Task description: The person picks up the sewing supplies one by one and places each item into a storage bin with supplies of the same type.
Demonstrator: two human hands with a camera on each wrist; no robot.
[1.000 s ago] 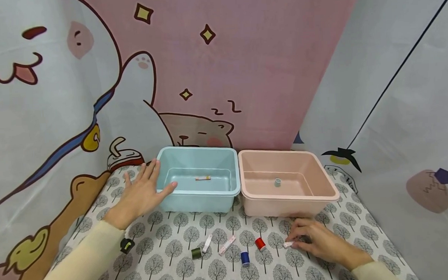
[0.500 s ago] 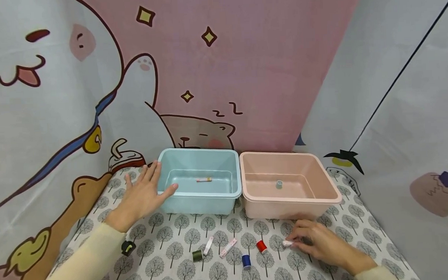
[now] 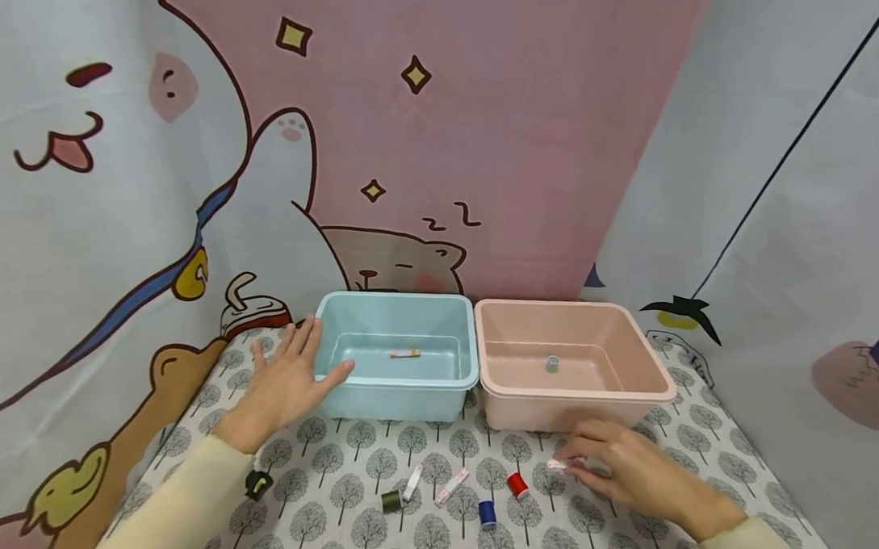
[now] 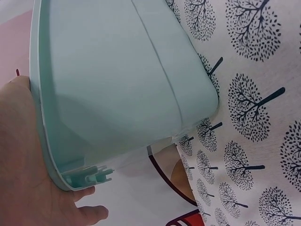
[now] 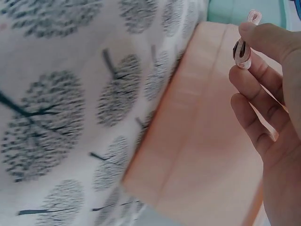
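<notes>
My right hand (image 3: 621, 474) pinches a small folded measuring tape (image 5: 243, 54), white and pink with a dark piece in its loop, between thumb and fingers. It is in front of the pink bin (image 3: 582, 411). Spread fingers of my left hand (image 3: 287, 385) lie on the left end of the light blue bin (image 3: 396, 405), at its rim. On the cloth are an olive thread spool (image 3: 392, 501), a blue thread spool (image 3: 487, 513), a red thread spool (image 3: 517, 485), a white folded strip (image 3: 413, 482) and a pink-and-white folded strip (image 3: 452, 486).
Inside the blue bin lies a small strip with an orange end (image 3: 405, 354). A pale spool (image 3: 552, 363) stands in the pink bin. The two bins stand side by side against a printed curtain (image 3: 522, 142). Tree-printed cloth (image 3: 310, 513) covers the table.
My right hand and the folded measuring tape have come up slightly, and more of the tape's pink side shows. My left hand stays on the blue bin. The view has shifted a little.
</notes>
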